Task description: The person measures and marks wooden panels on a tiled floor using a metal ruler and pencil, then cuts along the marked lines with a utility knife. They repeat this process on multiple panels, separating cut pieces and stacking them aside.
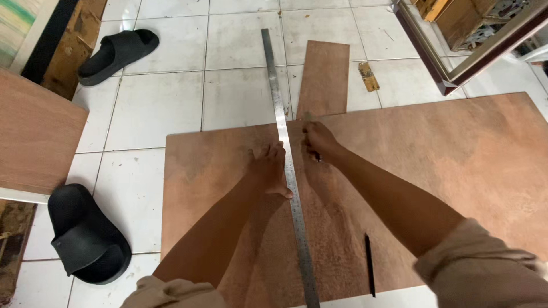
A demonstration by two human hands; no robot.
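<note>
A large brown plywood sheet (434,165) lies flat on the white tiled floor. A long steel ruler (283,142) runs across it from the near edge out past the far edge. My left hand (268,170) presses flat on the sheet with its fingers against the ruler's left side. My right hand (319,142) is closed on a small tool, mostly hidden in the fist, its tip at the ruler's right edge near the sheet's far edge. A black pencil (369,265) lies loose on the sheet near my right forearm.
A narrow plywood strip (324,77) lies beyond the sheet. One black sandal (85,239) sits at the left, another (117,54) farther back. Another brown board (34,131) is at the left edge; a metal frame (456,68) stands at the upper right.
</note>
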